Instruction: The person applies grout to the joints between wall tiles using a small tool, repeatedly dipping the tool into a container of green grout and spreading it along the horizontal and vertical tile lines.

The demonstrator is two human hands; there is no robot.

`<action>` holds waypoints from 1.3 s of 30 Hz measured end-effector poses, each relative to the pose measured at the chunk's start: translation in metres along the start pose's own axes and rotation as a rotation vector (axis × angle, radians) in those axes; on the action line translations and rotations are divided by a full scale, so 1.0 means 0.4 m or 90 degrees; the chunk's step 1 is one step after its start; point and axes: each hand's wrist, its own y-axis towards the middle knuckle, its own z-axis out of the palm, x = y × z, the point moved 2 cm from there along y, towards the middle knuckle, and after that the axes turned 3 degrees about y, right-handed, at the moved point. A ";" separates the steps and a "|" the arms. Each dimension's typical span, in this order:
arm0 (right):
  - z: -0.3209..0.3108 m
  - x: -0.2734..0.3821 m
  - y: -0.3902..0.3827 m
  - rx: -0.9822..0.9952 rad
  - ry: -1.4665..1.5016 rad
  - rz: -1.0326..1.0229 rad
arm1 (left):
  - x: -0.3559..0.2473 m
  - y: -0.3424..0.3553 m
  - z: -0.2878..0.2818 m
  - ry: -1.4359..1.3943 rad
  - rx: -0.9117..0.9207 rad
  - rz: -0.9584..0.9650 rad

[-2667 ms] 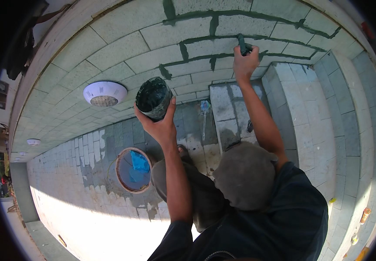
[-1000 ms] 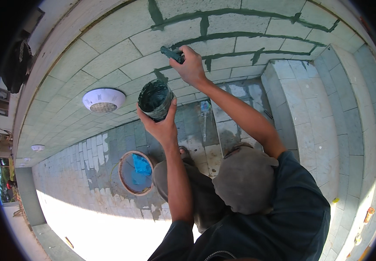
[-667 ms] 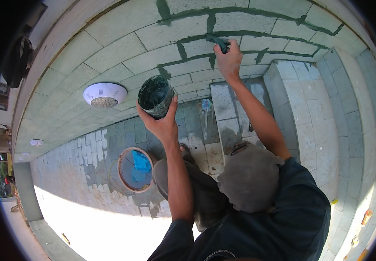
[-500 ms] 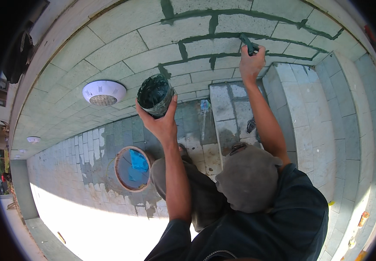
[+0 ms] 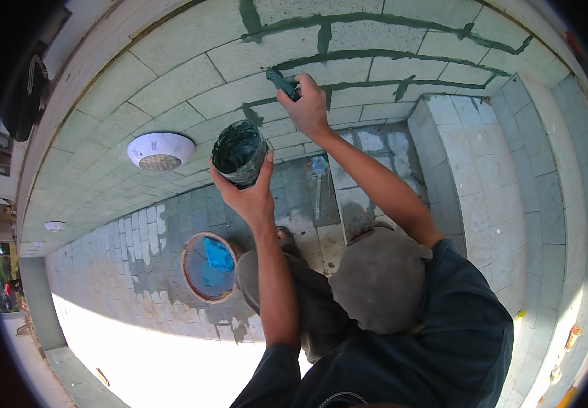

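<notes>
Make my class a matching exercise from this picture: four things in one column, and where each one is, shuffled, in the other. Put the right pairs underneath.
Things
1. Cup
2. Tool
3. Largest lamp
4. Bucket

Places
A. On the floor, with something blue inside
B. In the left hand, with dark green paste inside
C. On the tiled wall, white and round
D. In the right hand

Right pairs: 1-B, 2-D, 3-C, 4-A

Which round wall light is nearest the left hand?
The light appearing largest, left of the held cup; other lights appear smaller, farther along the wall.
</notes>
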 end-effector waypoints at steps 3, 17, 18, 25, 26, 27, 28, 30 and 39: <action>-0.059 -0.047 0.038 -0.059 0.002 0.035 | 0.000 -0.002 -0.001 0.003 0.000 0.002; -0.366 -0.111 0.107 -0.294 -0.149 0.106 | -0.011 -0.001 0.013 -0.014 0.004 -0.014; -0.329 -0.108 0.093 -0.253 -0.123 0.107 | -0.012 -0.002 0.021 -0.016 0.006 -0.014; -0.193 -0.055 0.002 -0.021 -0.085 0.044 | -0.009 -0.010 0.021 0.031 0.014 0.008; -0.200 -0.056 0.003 -0.018 -0.088 0.039 | -0.012 -0.007 0.025 0.049 0.012 0.019; -0.213 -0.063 0.000 0.010 -0.061 0.078 | -0.014 -0.008 0.029 0.048 0.019 0.020; -0.229 -0.069 0.001 0.040 -0.058 0.096 | -0.015 -0.005 0.032 0.043 0.022 0.021; -0.247 -0.040 -0.010 0.106 -0.047 0.137 | -0.003 0.000 0.019 0.042 0.027 0.020; -0.311 0.254 0.072 0.417 -0.003 0.042 | -0.030 -0.010 0.007 0.097 0.101 0.112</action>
